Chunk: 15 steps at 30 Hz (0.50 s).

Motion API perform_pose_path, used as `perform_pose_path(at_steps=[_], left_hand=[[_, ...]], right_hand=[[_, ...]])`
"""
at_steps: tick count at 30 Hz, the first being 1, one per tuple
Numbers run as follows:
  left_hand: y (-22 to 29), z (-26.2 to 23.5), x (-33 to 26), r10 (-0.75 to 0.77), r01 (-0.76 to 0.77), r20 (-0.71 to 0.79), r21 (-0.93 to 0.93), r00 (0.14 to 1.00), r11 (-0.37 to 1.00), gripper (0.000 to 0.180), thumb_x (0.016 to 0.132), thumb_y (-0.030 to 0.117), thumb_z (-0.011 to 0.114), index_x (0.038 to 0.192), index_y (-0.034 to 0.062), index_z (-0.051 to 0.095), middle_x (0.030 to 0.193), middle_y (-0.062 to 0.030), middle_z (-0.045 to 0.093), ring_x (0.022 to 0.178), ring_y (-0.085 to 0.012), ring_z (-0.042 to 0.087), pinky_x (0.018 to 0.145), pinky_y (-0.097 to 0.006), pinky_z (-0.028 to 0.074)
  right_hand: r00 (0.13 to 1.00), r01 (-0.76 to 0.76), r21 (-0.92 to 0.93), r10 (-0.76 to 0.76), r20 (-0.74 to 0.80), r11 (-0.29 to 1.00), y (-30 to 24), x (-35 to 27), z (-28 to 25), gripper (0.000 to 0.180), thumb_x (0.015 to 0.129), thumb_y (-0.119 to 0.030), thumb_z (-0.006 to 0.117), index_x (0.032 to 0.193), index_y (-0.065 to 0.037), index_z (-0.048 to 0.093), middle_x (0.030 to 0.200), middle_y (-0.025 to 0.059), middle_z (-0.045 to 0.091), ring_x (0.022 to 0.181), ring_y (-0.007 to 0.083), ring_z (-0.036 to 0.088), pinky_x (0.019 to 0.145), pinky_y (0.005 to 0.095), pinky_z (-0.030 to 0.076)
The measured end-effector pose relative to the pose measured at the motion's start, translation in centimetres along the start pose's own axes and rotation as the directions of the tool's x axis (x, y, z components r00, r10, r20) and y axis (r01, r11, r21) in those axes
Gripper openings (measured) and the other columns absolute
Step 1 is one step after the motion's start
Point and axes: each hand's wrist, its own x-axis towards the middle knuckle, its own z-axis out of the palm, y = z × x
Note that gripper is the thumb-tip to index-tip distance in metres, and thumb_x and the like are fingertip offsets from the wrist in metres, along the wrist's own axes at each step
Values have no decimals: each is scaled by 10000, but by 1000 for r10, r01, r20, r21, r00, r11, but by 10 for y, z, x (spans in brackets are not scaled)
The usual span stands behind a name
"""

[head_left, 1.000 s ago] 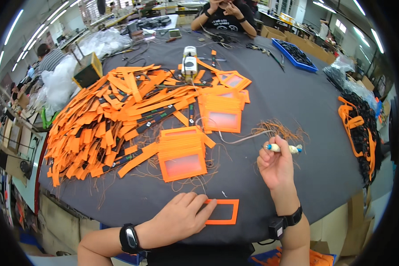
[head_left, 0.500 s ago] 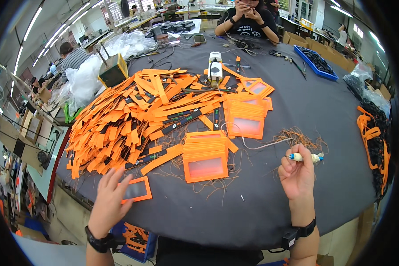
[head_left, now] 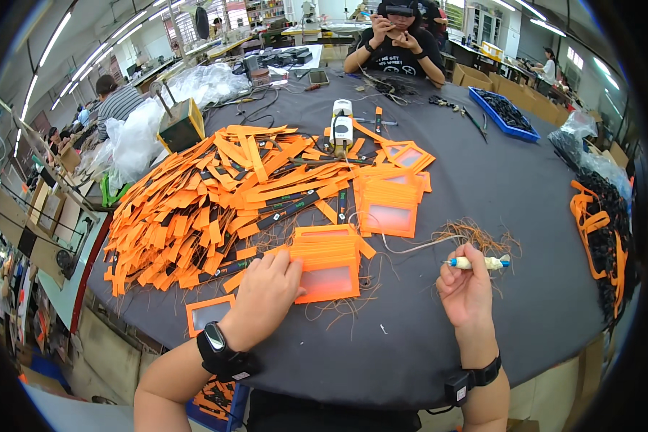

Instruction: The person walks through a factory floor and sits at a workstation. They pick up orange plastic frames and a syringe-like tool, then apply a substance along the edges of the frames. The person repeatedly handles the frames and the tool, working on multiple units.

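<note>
My left hand (head_left: 261, 294) reaches across to the near stack of orange-framed window pieces (head_left: 333, 279). Its fingers and thumb close on the stack's left edge; how many pieces are between them is hidden. Under the wrist lies a single orange-framed piece (head_left: 207, 314) with a grey window, partly covered by my arm. My right hand (head_left: 466, 294) pinches a pen-shaped tool (head_left: 488, 263) with a cream wrapped grip and blue ends, held sideways above the table. Behind it sits a tangle of orange and dark threads (head_left: 475, 234), with a pale cord (head_left: 417, 248) running into it.
A big heap of orange and black strips (head_left: 187, 209) covers the left. Beyond the near stack are another framed stack (head_left: 389, 216) and a white plug adapter (head_left: 343, 126). A blue tray (head_left: 504, 115) and black-orange straps (head_left: 597, 230) lie right. Across the table sits a person (head_left: 397, 47).
My left hand has moved right and forward, from the single framed piece to the near stack, and closed at its edge. My right hand keeps the tool, now turned slightly. The view has shifted a little.
</note>
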Motion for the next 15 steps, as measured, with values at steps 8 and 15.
perform_pose_path(at_steps=[8,15], left_hand=[[2,-2,3,-66,63,-34,-67,997,996,390,676,202,772,922,36,519,883,-96,492,837,-262,532,716,-345,428],[-18,4,11,-100,117,64,-352,993,929,366,714,151,762,912,15,486,854,-118,513,754,-262,557,674,-348,453]], right_hand=[[999,3,-30,-1,38,1000,-1,-8,6,212,924,-247,538,772,-100,521,598,2,490,515,128,495,448,251,360],[986,143,-217,-121,111,966,2,-11,9,212,942,-269,531,862,-73,515,630,20,522,531,121,521,463,247,392]])
